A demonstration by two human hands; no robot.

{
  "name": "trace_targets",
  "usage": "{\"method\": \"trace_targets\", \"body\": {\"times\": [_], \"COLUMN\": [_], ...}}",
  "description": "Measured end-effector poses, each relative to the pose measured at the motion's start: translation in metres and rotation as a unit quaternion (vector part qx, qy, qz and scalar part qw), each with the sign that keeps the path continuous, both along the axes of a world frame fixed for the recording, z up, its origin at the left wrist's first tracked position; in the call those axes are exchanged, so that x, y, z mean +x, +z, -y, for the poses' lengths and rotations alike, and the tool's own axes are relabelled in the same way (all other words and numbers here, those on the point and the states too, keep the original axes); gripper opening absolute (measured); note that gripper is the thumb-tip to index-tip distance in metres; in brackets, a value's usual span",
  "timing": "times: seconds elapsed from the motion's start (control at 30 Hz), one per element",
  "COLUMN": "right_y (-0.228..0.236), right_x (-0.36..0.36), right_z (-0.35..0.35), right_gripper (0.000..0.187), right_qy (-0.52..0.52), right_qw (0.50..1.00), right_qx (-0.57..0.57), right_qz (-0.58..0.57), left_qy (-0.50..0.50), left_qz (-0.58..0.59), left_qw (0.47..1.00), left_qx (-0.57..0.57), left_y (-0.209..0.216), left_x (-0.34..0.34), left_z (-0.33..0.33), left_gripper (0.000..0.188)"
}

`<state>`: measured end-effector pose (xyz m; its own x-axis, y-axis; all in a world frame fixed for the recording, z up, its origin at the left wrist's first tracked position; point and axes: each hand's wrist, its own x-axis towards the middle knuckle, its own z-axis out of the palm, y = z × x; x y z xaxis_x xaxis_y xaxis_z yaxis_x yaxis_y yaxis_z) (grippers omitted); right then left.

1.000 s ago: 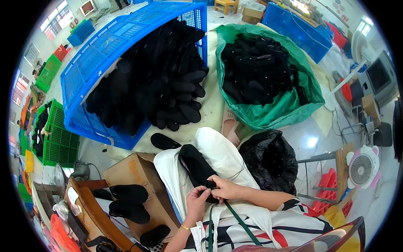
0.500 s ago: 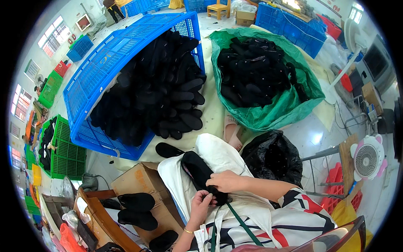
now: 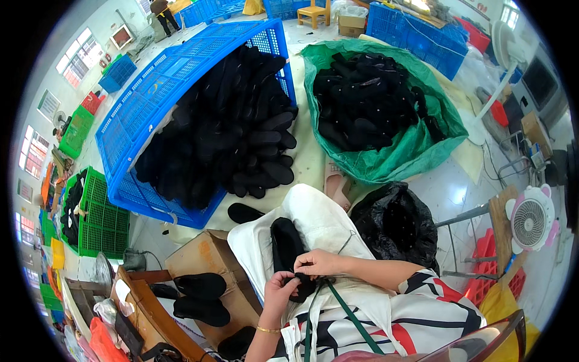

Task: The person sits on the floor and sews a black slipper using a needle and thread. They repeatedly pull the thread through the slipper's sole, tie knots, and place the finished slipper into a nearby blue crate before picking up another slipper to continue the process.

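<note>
A black fabric shoe (image 3: 285, 241) lies on the white cloth (image 3: 313, 211) over my lap, its far end pointing away from me. Both of my hands are at its near end. My left hand (image 3: 280, 291) pinches the black material there with thumb and fingertips. Close against it, my right hand (image 3: 318, 263) is closed on the same end from the right. The exact spot between the fingertips is too small to make out. Another black shoe (image 3: 244, 213) lies just beyond the cloth, to the left.
Ahead left, a tilted blue crate (image 3: 136, 114) spills a heap of black shoes (image 3: 229, 133). A green sack (image 3: 437, 114) of black pieces stands ahead right, with a black plastic bag (image 3: 416, 229) nearer. Left of me are a cardboard box (image 3: 199, 253) and several black shoes (image 3: 200, 286).
The shoe has swung to point more straight away from me. My left hand has risen slightly and its fingertips have come closer to my right hand's.
</note>
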<state>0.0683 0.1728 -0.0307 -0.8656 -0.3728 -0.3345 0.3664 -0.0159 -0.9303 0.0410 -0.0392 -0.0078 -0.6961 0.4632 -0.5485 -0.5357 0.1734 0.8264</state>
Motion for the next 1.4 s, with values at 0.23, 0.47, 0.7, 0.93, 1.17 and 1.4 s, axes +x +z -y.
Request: {"method": "trace_targets", "body": {"times": [0.23, 0.47, 0.7, 0.93, 1.17, 1.4], "right_y": [0.004, 0.003, 0.009, 0.027, 0.044, 0.082], "right_x": [0.001, 0.003, 0.002, -0.006, 0.003, 0.001], "right_z": [0.004, 0.012, 0.025, 0.019, -0.011, -0.120], "right_gripper": [0.022, 0.019, 0.013, 0.010, 0.023, 0.019], "right_qy": [0.013, 0.006, -0.181, -0.217, -0.212, -0.399], "right_qw": [0.941, 0.951, 0.893, 0.828, 0.933, 0.886], "right_qx": [0.210, 0.195, 0.155, 0.241, -0.259, -0.236], "right_qz": [-0.266, -0.242, -0.380, -0.457, 0.131, -0.029], "left_qy": [-0.022, -0.045, -0.060, -0.158, -0.142, -0.149], "left_qz": [-0.042, -0.073, -0.100, -0.227, -0.231, -0.418], "left_qw": [0.999, 0.996, 0.993, 0.951, 0.955, 0.875], "left_qx": [-0.020, 0.004, -0.014, -0.135, -0.123, -0.195], "left_y": [-0.003, -0.012, -0.012, -0.006, 0.007, 0.002], "left_x": [0.003, 0.005, -0.005, -0.003, -0.004, 0.020], "left_z": [0.002, 0.008, 0.001, 0.004, -0.008, 0.011], "left_gripper": [0.014, 0.025, 0.021, 0.016, 0.020, 0.019]}}
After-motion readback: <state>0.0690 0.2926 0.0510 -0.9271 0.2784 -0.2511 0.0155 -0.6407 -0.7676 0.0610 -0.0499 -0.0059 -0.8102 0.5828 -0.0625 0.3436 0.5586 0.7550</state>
